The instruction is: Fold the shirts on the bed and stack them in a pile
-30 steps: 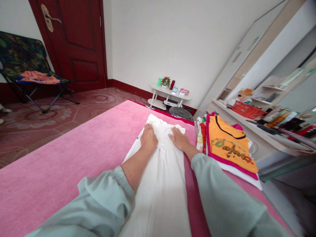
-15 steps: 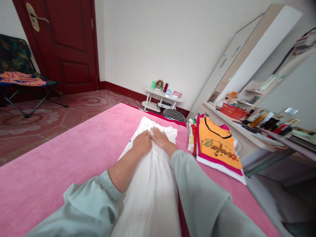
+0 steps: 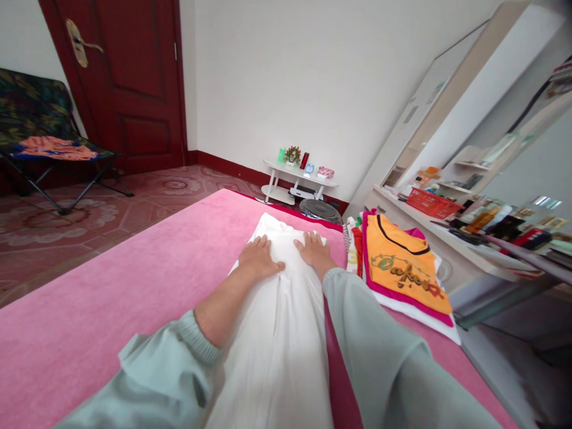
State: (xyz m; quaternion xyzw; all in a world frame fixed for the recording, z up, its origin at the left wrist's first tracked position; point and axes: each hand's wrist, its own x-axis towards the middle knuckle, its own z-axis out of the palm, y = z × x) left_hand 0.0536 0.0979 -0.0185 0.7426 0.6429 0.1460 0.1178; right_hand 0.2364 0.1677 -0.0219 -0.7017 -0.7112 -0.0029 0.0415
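Observation:
A long piece of white cloth (image 3: 277,333), perhaps a garment, lies lengthwise on the pink bed cover (image 3: 170,256) and runs toward me. My left hand (image 3: 260,259) rests flat on its left side near the far end, fingers spread and thumb pointing inward. On the right side of the same cloth lies my right hand (image 3: 315,253), also open, palm down. A gap of white fabric shows between the two thumbs. Creases run down the cloth from between the hands. Its near end passes out of view at the bottom.
Right of the cloth sits a stack of folded clothes with an orange shirt (image 3: 404,262) on top. A dressing table (image 3: 451,238) holding a red basket (image 3: 432,204) and bottles stands beyond. Past the bed's far edge is a small white table (image 3: 299,171); a folding chair (image 3: 44,143) is far left.
My hands have moved apart from the middle of the cloth toward its two sides, fingers spreading. The view has shifted slightly, so the surroundings sit a little further right.

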